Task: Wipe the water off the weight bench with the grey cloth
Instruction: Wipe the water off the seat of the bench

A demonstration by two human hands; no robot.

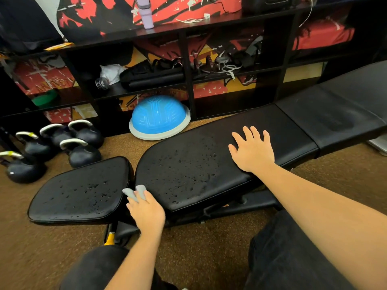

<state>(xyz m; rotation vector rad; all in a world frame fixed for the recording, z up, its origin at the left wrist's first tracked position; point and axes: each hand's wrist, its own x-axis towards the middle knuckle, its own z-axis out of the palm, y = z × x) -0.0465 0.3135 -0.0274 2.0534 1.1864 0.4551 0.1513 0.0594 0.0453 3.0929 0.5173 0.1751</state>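
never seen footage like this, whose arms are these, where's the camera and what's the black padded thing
One camera sits on a person's head and looks down, so both arms are their own. The black padded thing is a weight bench, with water drops on its two nearer pads. The left hand grips a grey cloth at the gap between those pads. The right hand lies flat and open on the longer pad. Kettlebells and a blue half ball sit on the floor behind.
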